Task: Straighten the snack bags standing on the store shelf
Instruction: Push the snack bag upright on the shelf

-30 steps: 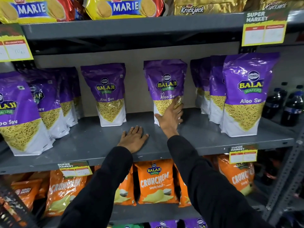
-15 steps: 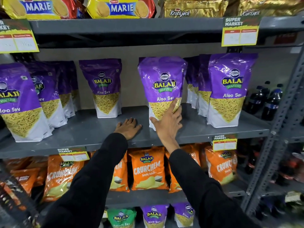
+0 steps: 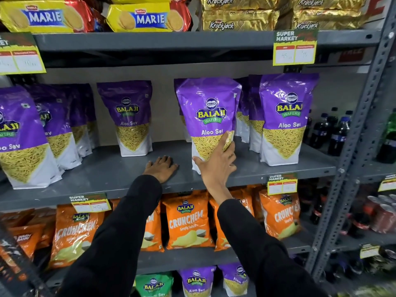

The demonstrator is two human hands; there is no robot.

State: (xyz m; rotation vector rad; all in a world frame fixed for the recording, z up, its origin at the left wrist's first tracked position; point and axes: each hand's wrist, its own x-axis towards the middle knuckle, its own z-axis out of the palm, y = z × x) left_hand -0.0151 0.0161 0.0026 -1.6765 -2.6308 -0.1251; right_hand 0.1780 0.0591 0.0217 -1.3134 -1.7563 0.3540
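A: Head view, the only one. The right hand point(image 3: 216, 161) is clamped on the lower part of a purple Aloo Sev bag point(image 3: 209, 123): thumb at the bag's lower left corner, fingers point(image 3: 227, 142) wrapped round its right edge. The bag stands near the front of the middle shelf point(image 3: 246, 174), roughly upright, label facing out.

B: The left hand?

A: The left hand point(image 3: 161, 168) lies flat on the shelf, palm down, fingers spread, holding nothing. It is just left of the gripped bag and apart from it.

B: Other bags on that shelf?

A: A lone bag point(image 3: 128, 118) stands further back to the left, a row point(image 3: 30, 136) at far left, a front bag point(image 3: 285, 118) at right with more packed behind it.

B: Risks from here?

A: Judgement only. The grip is low, so the tall top may flop or the bag may tip forward off the edge on release. Squeezing could crush the contents. A sideways shove to the right might knock the neighbouring front bag. The spacing between bags looks uneven.
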